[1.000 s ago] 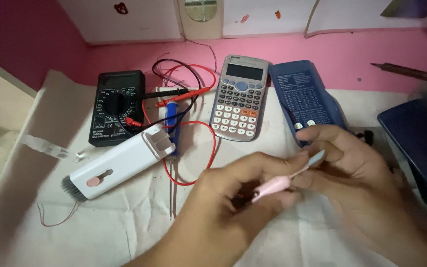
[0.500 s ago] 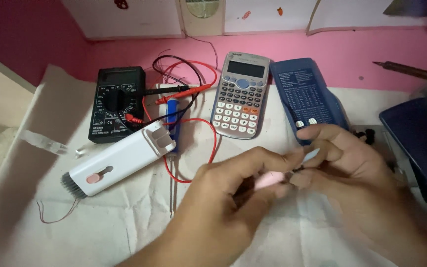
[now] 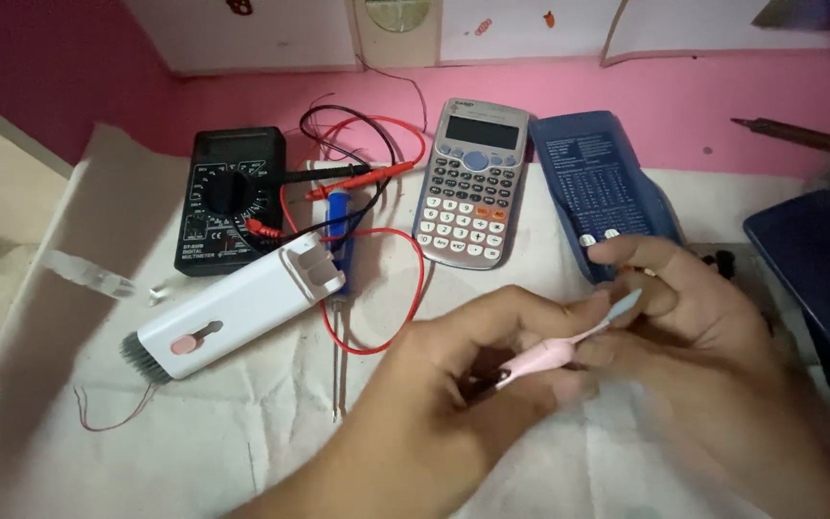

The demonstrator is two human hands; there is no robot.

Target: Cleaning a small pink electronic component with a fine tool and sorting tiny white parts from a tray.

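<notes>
Pink plastic, slim as a pen: that small pink cleaning tool with the pale blue-grey tip [image 3: 569, 348] sits pinched in the left hand [image 3: 453, 384], fingers closed round its thicker rear end, low over the crumpled white cloth [image 3: 204, 442]. The right hand [image 3: 703, 327] meets it at the front, fingertips closed on the narrow tip. It looks featherlight and stiff, smooth enough to slip, and that thin tip seems the fragile part; the fatter pink body is the safer place to hold. Behind lie a grey scientific calculator [image 3: 468, 183], its dark blue slide cover [image 3: 598, 187], a black multimeter with red and black leads [image 3: 228, 197], and a white brush-ended cleaning kit case [image 3: 232, 308].
</notes>
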